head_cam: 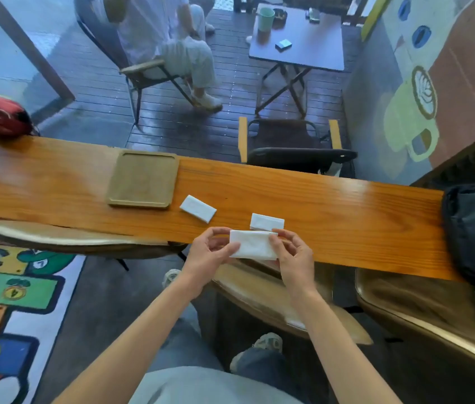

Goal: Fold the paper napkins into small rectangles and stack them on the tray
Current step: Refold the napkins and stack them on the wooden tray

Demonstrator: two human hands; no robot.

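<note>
you have the napkin pinched between both hands at the near edge of the wooden counter, its long axis running left to right across you. your left hand clamps the left end, thumb on top and fingers curled under; your right hand clamps the right end the same way. the next fold, as i judge it, turns on that axis: one short end has to come over to meet the other, and both hands sit equally near, so either can lead.

the tray lies up and to your left, well apart from the napkin, with nothing on it. your left hand is the nearer one for the carry. two folded rectangles wait on the counter, not yet stacked: one just beside the tray's right edge, the other just behind the napkin you hold, near your right fingers.

what you can't read: how many layers the held napkin already has, and whether its lower edge rests on the counter or hangs just off it. your fingers beneath it are hidden
</note>
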